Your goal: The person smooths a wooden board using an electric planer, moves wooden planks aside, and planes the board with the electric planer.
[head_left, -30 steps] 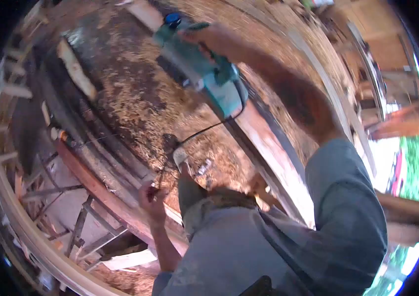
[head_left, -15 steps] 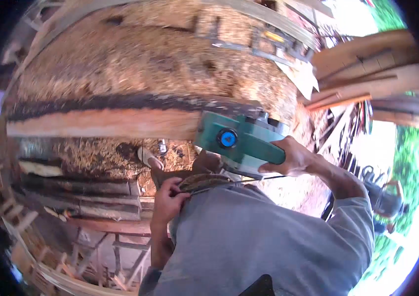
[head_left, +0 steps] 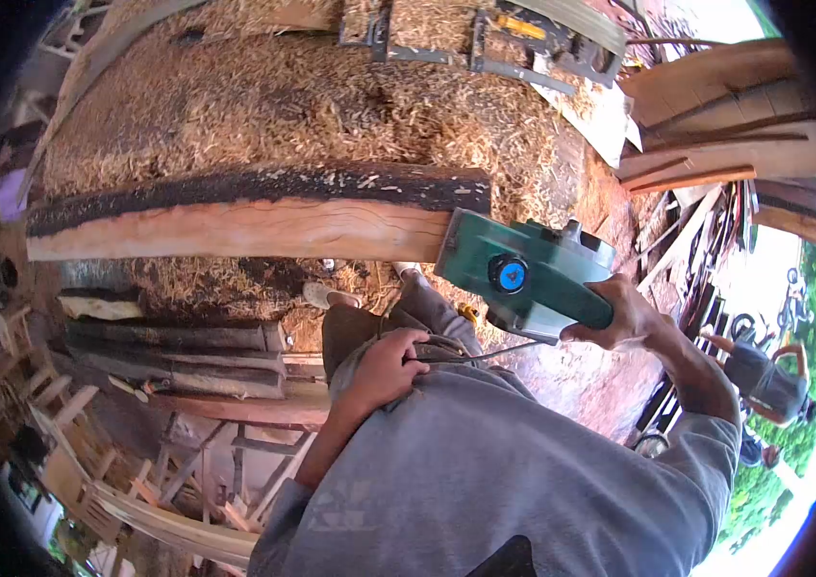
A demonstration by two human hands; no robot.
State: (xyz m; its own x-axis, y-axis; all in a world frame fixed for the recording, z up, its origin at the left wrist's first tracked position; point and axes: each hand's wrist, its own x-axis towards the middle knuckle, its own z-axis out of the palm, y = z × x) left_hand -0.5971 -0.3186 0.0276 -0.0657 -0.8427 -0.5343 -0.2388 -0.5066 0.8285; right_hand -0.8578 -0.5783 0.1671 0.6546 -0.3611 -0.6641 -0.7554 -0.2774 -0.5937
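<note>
A green power planer (head_left: 523, 274) with a blue-capped knob rests at the right end of a long wooden plank (head_left: 263, 229) that has a dark bark edge. My right hand (head_left: 619, 313) is wrapped round the planer's rear handle. Near my waist, my left hand (head_left: 390, 367) has its fingers curled on the black power cord (head_left: 494, 356), which runs from beneath the planer across the front of my shirt.
Wood shavings (head_left: 283, 106) cover the ground beyond the plank. Dark timbers (head_left: 187, 361) lie at the left, above a wooden frame. Large boards (head_left: 725, 115) are stacked at the upper right. Another person (head_left: 768, 380) is at the far right.
The planer has moved from along the plank to its right end as the view turned. My right hand stays on its handle. My left hand has come to my waist at the cord.
</note>
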